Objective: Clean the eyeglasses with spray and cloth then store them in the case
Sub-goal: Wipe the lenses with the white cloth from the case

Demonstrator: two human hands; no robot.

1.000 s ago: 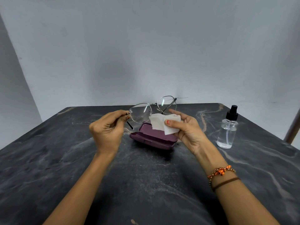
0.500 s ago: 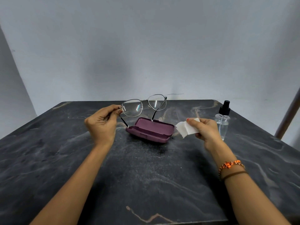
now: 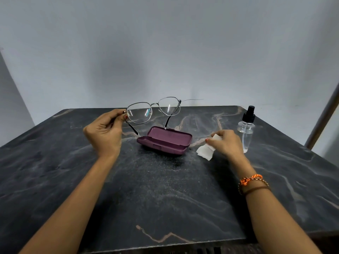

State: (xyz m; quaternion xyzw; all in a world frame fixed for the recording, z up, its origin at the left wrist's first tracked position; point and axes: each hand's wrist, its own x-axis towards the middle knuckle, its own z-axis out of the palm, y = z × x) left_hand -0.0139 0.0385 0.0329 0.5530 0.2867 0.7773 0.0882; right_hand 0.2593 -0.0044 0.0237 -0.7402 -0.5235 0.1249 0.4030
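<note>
My left hand (image 3: 105,132) pinches the left hinge of thin metal-framed eyeglasses (image 3: 153,110), holding them up in the air above and behind the case with both temples unfolded and hanging down. The purple case (image 3: 166,140) lies open on the table's middle, and I see nothing inside it. My right hand (image 3: 226,143) holds a white cloth (image 3: 206,152) low to the right of the case, its lower end at the tabletop. A clear spray bottle (image 3: 246,129) with a black nozzle stands upright just behind my right hand.
The dark marbled table (image 3: 165,195) ends at a near edge at the bottom of view. A grey wall rises behind it. A slanted pole (image 3: 322,116) stands at the far right, beyond the table's edge.
My right hand has carried the cloth away from the lenses, rightward and down to the table beside the case. The left hand still holds the glasses up.
</note>
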